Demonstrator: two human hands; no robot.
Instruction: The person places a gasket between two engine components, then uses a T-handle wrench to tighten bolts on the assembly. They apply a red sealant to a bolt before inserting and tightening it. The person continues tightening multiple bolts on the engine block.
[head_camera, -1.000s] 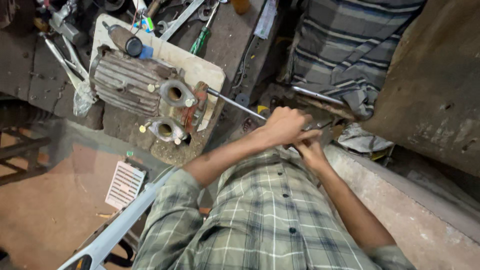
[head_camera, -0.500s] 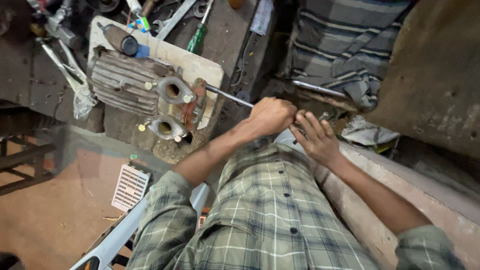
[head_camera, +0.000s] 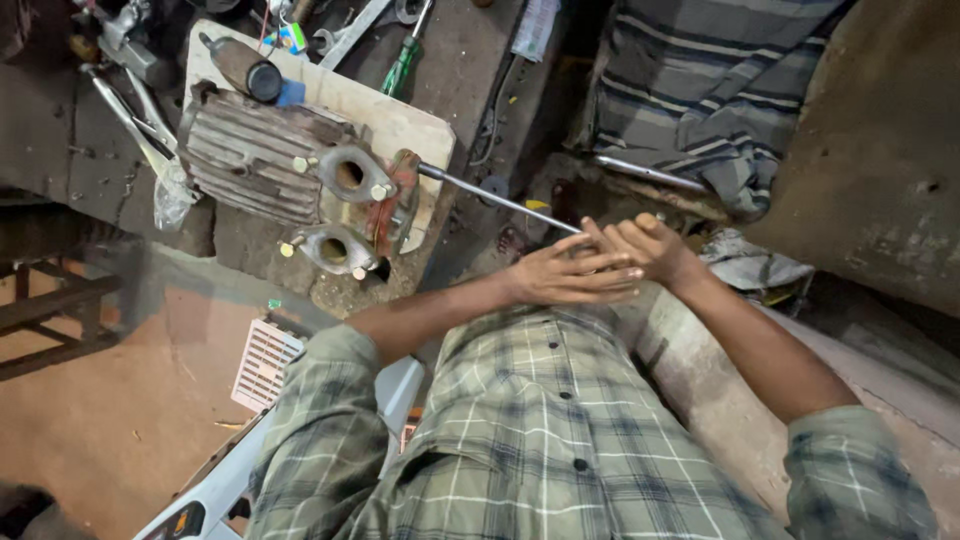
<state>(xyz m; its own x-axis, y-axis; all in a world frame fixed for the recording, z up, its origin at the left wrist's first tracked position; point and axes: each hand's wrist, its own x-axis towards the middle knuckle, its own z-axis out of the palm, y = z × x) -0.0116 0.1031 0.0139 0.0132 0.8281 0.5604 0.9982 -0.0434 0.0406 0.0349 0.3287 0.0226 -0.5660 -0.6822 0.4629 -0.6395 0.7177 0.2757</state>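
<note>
Far across my surface, right of the green-handled screwdriver, lies a pale rectangular paper packet (head_camera: 537, 27) with faint blue-green print. Far left, a small colourful printed label (head_camera: 291, 38) sits beside the dark cylinder.

Dark workbench (head_camera: 470, 80), pale board (head_camera: 400, 120) (under a finned engine block (head_camera: 250, 150)), green-handled screwdriver (head_camera: 402, 62), pliers (head_camera: 140, 120)
</note>
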